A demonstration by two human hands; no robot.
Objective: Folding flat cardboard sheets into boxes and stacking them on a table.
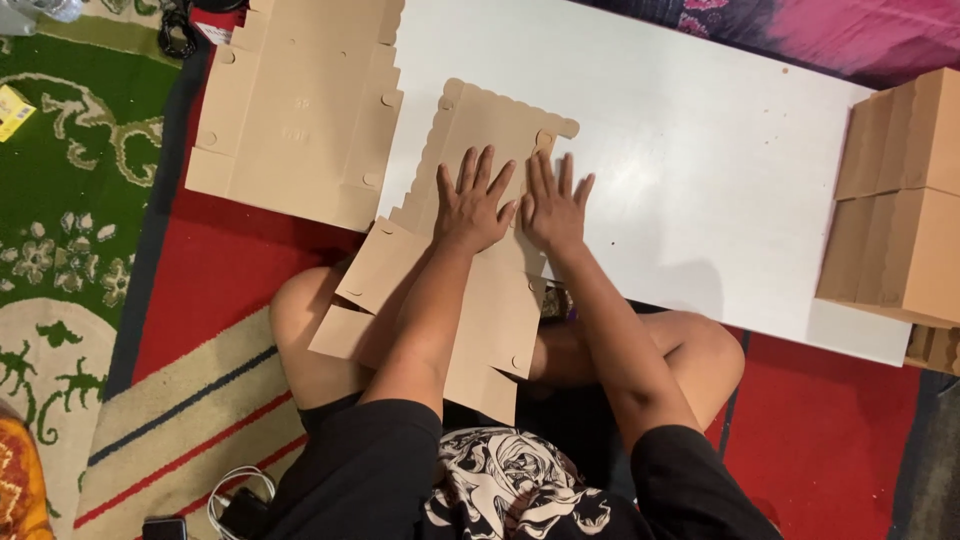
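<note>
Both hands, left hand (472,208) beside right hand (553,208), flat on die-cut cardboard box blank (480,130) (partly overhanging lap) atop white board (700,170); stacked folded cardboard boxes (900,200) far right.

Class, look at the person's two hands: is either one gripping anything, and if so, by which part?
Nothing is gripped. The left hand and right hand press flat, fingers spread, on the middle of the flat tan die-cut cardboard sheet.

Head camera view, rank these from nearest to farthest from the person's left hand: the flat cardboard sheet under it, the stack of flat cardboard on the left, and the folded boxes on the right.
From the left hand:
1. Flat cardboard sheet, directly under the palm, touching.
2. Stack of flat cardboard, up and to the left, partly on the white board.
3. Folded boxes, far right edge.
</note>
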